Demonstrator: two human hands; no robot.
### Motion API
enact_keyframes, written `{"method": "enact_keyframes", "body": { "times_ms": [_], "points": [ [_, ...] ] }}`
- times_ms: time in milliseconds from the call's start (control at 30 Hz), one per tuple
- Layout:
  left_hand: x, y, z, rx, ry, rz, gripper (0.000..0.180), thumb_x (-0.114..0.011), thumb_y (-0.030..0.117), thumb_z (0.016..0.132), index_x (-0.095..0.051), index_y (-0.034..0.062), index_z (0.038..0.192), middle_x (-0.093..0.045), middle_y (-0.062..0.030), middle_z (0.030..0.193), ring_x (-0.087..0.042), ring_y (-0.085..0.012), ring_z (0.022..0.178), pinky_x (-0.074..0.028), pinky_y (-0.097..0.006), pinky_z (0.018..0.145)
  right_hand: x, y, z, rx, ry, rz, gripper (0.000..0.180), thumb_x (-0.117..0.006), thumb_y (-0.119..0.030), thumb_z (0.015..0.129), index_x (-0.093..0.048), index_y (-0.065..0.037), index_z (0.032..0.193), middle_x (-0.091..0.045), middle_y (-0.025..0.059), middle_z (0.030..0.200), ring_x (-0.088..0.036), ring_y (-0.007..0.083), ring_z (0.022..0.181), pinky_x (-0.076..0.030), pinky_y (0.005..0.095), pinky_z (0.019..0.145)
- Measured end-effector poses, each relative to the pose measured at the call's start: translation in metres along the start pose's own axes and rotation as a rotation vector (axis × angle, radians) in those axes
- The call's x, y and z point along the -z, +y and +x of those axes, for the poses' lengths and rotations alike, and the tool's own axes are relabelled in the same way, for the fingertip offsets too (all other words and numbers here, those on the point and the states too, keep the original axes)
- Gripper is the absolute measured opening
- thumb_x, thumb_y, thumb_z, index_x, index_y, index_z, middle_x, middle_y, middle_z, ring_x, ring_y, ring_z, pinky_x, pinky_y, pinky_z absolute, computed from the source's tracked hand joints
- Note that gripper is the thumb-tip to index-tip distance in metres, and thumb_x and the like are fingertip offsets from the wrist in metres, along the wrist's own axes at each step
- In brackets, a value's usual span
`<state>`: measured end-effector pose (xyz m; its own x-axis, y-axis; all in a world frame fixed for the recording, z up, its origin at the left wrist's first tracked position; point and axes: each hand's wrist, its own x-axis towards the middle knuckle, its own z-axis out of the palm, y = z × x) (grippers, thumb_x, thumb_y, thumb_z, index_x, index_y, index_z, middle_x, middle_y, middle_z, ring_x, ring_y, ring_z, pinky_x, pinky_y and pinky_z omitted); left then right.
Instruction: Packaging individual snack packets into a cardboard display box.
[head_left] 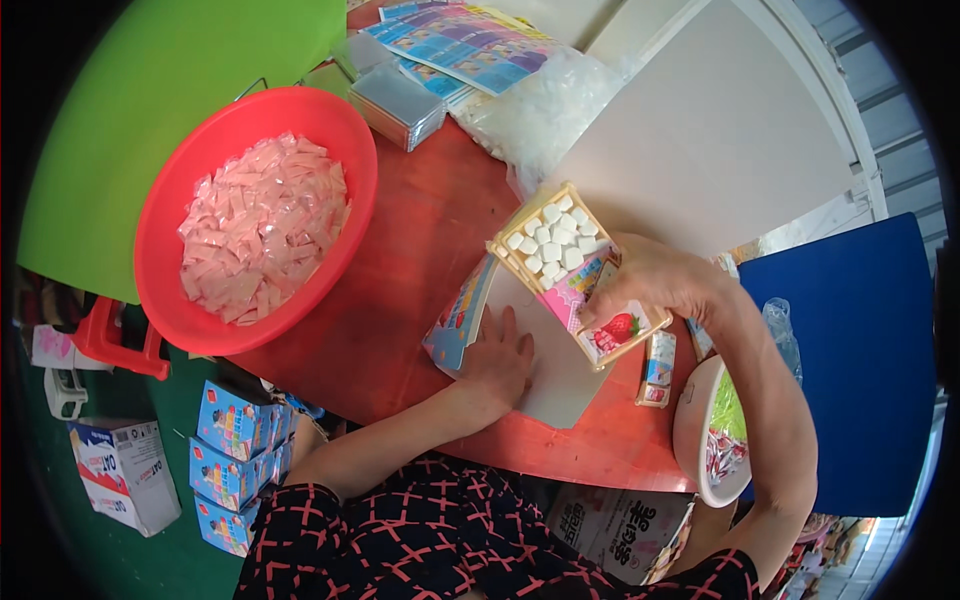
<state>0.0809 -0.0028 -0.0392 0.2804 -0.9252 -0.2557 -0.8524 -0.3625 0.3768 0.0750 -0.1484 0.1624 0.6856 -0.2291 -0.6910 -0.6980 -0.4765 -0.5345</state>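
Observation:
A small tan-framed toy bed (572, 292) is tilted in the air over the table, held from its right side by my right hand (655, 285). White cubes like small marshmallows (552, 240) fill its upper half. The lower half carries a pink printed cover with a strawberry. Below it, my left hand (497, 355) rests flat with fingers spread on a partly unfolded blue printed carton (545, 385), grey inner side up. Nothing shows in that hand. A smaller tan, white and blue piece (657, 370) stands on the table to the right.
A red basin (360, 165) of pink wrapped sachets stands on the red table (420, 230), left. Clear plastic cases (400, 100), printed sheets (470, 45) and a plastic bag (540, 110) lie behind. A white bowl (685, 415) of wrapped candies is right. Blue boxes (235, 465) are stacked lower left.

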Motion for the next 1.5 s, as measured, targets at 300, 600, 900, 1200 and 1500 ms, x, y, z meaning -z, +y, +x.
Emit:
{"method": "enact_keyframes", "body": {
  "times_ms": [300,600,900,1200,1500],
  "points": [
    [-0.020,0.001,0.007,0.028,0.120,0.139,0.053,-0.063,0.035,0.076,-0.053,0.0075,0.121,-0.029,-0.0287,0.138,-0.027,-0.0575,0.123,-0.030,-0.071,0.088,0.010,0.027,-0.016,-0.144,-0.052,0.125,0.049,-0.076,-0.008,0.056,-0.061,-0.001,0.102,-0.066,0.0067,0.089,-0.059,0.0138,0.080,-0.045,0.0267,0.079],
    [-0.035,0.002,0.009,0.017,0.296,0.076,0.044,-0.054,0.024,0.080,-0.055,0.0045,0.119,-0.035,-0.0302,0.134,-0.032,-0.0546,0.121,-0.030,-0.067,0.092,-0.001,-0.013,0.038,-0.232,-0.193,-0.334,0.035,-0.076,-0.022,0.055,-0.067,0.000,0.080,-0.065,0.0080,0.073,-0.057,0.0166,0.064,-0.046,0.0291,0.064],
    [-0.024,0.001,0.004,0.000,0.318,0.070,0.037,-0.049,0.016,0.082,-0.057,-0.0002,0.115,-0.044,-0.0272,0.128,-0.034,-0.0538,0.122,-0.024,-0.060,0.103,-0.020,0.005,0.076,-0.261,-0.154,-0.386,0.039,-0.075,-0.015,0.053,-0.066,-0.001,0.088,-0.066,0.0105,0.081,-0.062,0.0201,0.071,-0.048,0.0318,0.066],
    [-0.016,-0.002,-0.001,0.003,0.203,-0.029,0.047,-0.053,0.022,0.081,-0.052,0.0046,0.124,-0.036,-0.0228,0.134,-0.021,-0.0536,0.128,-0.021,-0.067,0.099,-0.020,0.051,0.101,-0.138,-0.290,-0.043,0.049,-0.073,-0.001,0.053,-0.061,-0.001,0.101,-0.065,0.0104,0.093,-0.062,0.0202,0.084,-0.049,0.0323,0.077],
    [-0.001,-0.021,-0.005,-0.002,0.352,-0.300,0.037,-0.069,0.025,0.073,-0.062,0.0056,0.105,-0.057,-0.0150,0.111,-0.041,-0.0391,0.116,-0.034,-0.058,0.086,-0.017,0.078,0.126,-0.155,-0.556,0.163,0.039,-0.074,-0.007,0.063,-0.062,0.002,0.100,-0.066,0.0114,0.095,-0.063,0.0209,0.086,-0.050,0.0349,0.079]
  ]
}}
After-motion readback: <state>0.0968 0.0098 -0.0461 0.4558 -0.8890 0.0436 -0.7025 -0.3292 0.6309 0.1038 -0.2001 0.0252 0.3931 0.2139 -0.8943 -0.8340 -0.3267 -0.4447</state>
